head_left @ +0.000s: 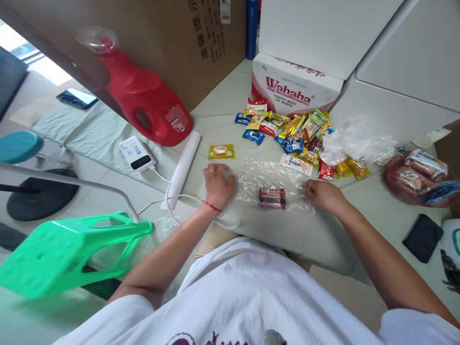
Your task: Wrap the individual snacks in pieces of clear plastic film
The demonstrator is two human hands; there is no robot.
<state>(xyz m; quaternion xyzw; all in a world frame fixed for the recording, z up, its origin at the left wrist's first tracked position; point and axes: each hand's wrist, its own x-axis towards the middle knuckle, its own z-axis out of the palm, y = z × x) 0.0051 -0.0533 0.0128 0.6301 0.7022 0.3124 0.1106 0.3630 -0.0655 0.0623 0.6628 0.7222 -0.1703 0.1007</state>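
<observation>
Plastic bag (266, 179), clear, spread on the worktop (223, 120) between our hands: left hand (217, 184) pressed flat on its left end, right hand (321, 194) pinching its right edge, one brown snack packet (272, 197) lying between them, snack heap (298, 136) loose beyond, so we judge it barely begun.

"Wahaha" (red print, small lines beneath) on white carton (294, 88)

- Left hand (217, 185): lying palm down, fingers curling loosely, knuckles facing up. The bare forearm is reaching forward from the person's left side, with the elbow bending.
- Right hand (321, 193): lying low, fingertips pinching together and pointing toward the left hand. The bare forearm is stretching in from the person's right side.
- Both hands are sitting level and well apart.
</observation>
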